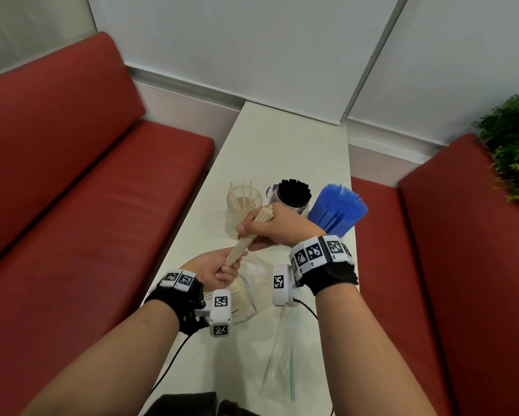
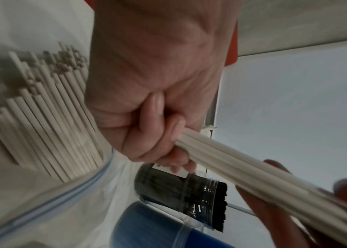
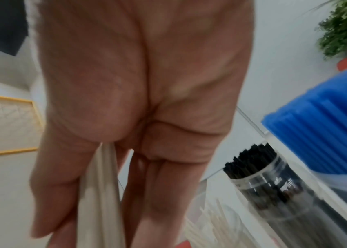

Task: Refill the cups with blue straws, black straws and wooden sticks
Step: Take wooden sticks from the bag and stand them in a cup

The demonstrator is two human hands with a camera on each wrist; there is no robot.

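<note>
Red benches flank the table (image 1: 282, 139); both my hands, left (image 1: 214, 270) and right (image 1: 277, 228), grasp the sticks (image 1: 249, 235). Next, I'd drop them into the jar (image 1: 243, 210).

Red benches (image 1: 81, 187) flank a white table (image 1: 285, 148) below pale walls (image 1: 252, 40)

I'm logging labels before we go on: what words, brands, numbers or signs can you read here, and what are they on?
No readable words, brands or numbers in any view.
Wrist bands: black-and-white square marker patterns, no text.
Black-straw cup: a purple and white label, print too blurred to read.
Stick bag: faint marks, too small to read.
</note>
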